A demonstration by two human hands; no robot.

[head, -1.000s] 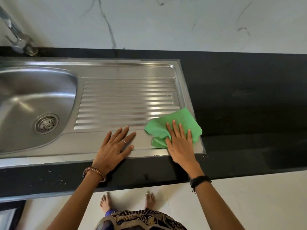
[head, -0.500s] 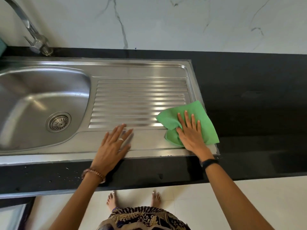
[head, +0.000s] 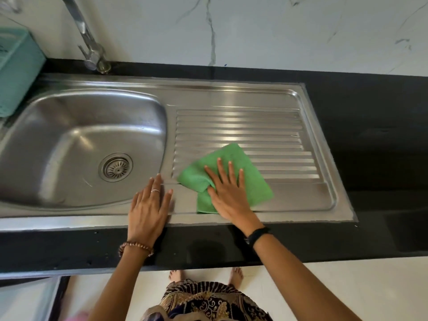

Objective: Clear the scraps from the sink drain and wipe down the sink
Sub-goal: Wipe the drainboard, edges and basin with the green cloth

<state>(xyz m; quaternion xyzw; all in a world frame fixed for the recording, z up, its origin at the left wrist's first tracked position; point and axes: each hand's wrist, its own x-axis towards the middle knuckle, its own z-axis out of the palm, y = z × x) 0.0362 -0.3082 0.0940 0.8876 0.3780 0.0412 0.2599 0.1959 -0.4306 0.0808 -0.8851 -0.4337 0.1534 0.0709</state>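
Fingers: right hand (head: 228, 200) spread flat, pressing green cloth (head: 234, 167); left hand (head: 148, 205) flat, fingers extended, gripping nothing. Black surface (head: 370, 135) carries steel sink (head: 231, 93). Basin (head: 58, 147) left; cloth on ribbed drainboard (head: 266, 135) (near front-left corner). Drain strainer (head: 115, 167) in basin, no scraps visible.
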